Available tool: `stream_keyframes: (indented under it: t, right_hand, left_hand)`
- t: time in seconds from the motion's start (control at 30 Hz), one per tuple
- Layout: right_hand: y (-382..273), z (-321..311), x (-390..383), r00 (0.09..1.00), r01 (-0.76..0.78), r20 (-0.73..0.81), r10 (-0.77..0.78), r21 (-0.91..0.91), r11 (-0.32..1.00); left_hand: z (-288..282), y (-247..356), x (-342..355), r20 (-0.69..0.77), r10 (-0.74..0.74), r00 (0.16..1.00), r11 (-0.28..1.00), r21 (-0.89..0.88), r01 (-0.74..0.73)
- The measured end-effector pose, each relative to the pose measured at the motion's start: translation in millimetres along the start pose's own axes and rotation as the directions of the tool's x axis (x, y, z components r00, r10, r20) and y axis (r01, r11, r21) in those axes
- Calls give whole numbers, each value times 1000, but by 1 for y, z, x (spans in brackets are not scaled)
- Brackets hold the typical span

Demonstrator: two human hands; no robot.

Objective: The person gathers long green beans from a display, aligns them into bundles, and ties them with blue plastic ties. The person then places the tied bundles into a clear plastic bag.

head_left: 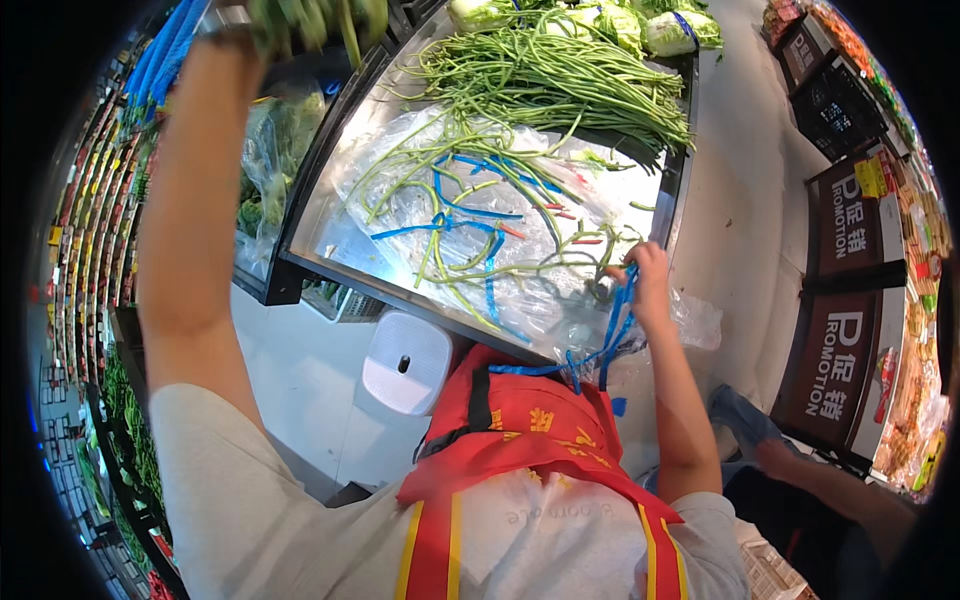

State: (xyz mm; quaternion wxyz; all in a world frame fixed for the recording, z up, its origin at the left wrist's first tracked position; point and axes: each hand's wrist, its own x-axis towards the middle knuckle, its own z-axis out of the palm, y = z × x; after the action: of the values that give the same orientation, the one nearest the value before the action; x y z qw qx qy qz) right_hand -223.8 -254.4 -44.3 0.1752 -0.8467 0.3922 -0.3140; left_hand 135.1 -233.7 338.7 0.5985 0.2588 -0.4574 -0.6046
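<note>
My right hand [650, 270] is closed around blue ties [618, 310] at the right side of the display bin [410, 295]. The ties dangle toward my red apron [540, 415]. Loose long green beans [480, 268], more blue ties [470, 210] and a few red peppers [511, 231] lie on clear plastic film [400, 160] in the bin. A large heap of long beans [560, 85] lies behind them. My left forearm [195, 200] reaches far up to the left, its fingers out of sight. Beside that wrist is a motion-blurred bunch of green vegetables [315, 22].
Leafy cabbages [680, 33] with blue ties sit at the bin's far end. A white stool [406, 362] stands below its near edge. Bagged greens [275, 150] are left of the bin. Brown-fronted display stands [845, 220] line the right, with another person's arm [835, 490] at lower right.
</note>
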Motion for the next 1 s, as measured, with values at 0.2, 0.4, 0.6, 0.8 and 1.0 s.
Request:
stream_keyframes:
  t: [0.2,0.4,0.6,0.8,1.0]
  right_hand:
    - [-5,-6,12,999,-44,-24,40,-233,971]
    - [-98,90,-4,905,-365,327,272,267,892]
    - [-147,185,-17,738,-104,649,188,-167,981]
    - [-165,118,33,953,-3,303,12,-30,1000]
    - [-212,24,120,929,-293,335,155,415,861]
  left_hand:
    - [-129,-168,-111,-417,-432,800,868,49,494]
    - [-233,-266,-200,-450,-705,548,709,-418,568]
    - [-230,-276,-235,-409,-627,663,744,-568,353]
    - [-208,-307,-248,-346,-579,738,718,-645,261]
    - [-163,-313,-231,-142,-530,836,517,-835,186]
